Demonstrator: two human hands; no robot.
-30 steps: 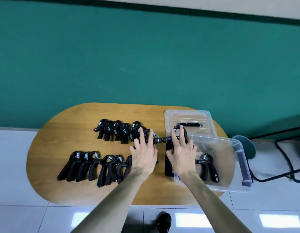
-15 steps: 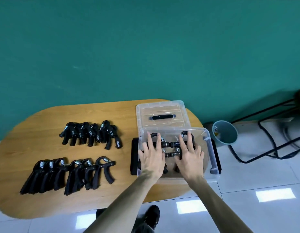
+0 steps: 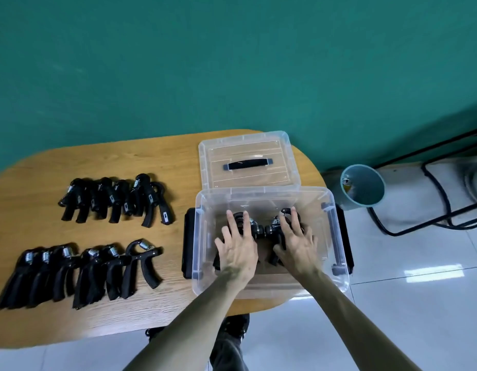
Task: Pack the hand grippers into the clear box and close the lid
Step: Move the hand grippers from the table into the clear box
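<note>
The clear box (image 3: 201,263) stands open at the right end of the wooden table (image 3: 157,162). Both my hands reach into it. My left hand (image 3: 238,250) and my right hand (image 3: 297,243) lie with spread, fairly straight fingers on two black hand grippers (image 3: 261,229), whose spring heads meet between my hands on the box floor. The clear lid (image 3: 245,145) with a black handle lies flat just behind the box. Two rows of several black hand grippers stay on the table: a back row (image 3: 117,199) and a front row (image 3: 79,271).
Black latches (image 3: 188,245) hang at both short sides of the box. A teal bin (image 3: 363,186) stands on the white tiled floor to the right, beside black cables (image 3: 443,210). A green wall rises behind the table. My shoes show below the table's near edge.
My hands carried two grippers from the table's middle to the right and down into the box. Since half a second ago they have barely moved.
</note>
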